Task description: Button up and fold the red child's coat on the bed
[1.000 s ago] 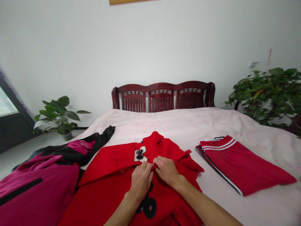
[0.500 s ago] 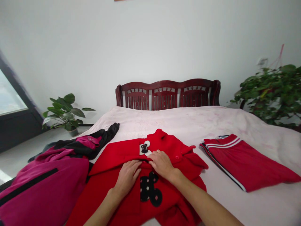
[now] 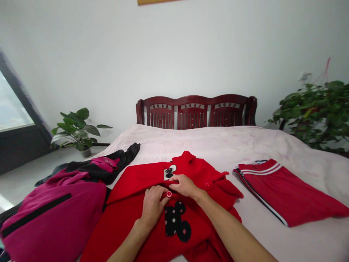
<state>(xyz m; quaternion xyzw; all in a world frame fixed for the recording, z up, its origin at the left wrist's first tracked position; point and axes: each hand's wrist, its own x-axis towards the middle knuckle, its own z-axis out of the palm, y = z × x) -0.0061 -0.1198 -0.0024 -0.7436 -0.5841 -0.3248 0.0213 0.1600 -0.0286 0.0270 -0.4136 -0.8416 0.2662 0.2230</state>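
Note:
A red coat [image 3: 120, 214] lies spread on the bed in front of me, with a black polka-dot mouse-head patch [image 3: 171, 220] on its front. My left hand [image 3: 153, 203] is closed at the coat's front edge, its thumb beside a round red button with a pale rim [image 3: 169, 194]. Just to the right, my right hand [image 3: 185, 186] pinches the fold of red cloth above the button. A smaller black-and-white patch [image 3: 169, 172] shows past my right fingertips. The fingertips' exact hold inside the fold is hidden.
Left of the coat lies a magenta and black jacket [image 3: 62, 218]. Folded red trousers with white stripes [image 3: 300, 193] lie on the right. The pink-white bed cover [image 3: 218, 145] runs back to a dark wooden headboard [image 3: 192, 112]. Potted plants [image 3: 79, 127] stand on both sides.
The round button has come into view by my left thumb. My fingers have shifted slightly at the coat's edge, and the right hand has closed into a pinch. The view has tilted up a little.

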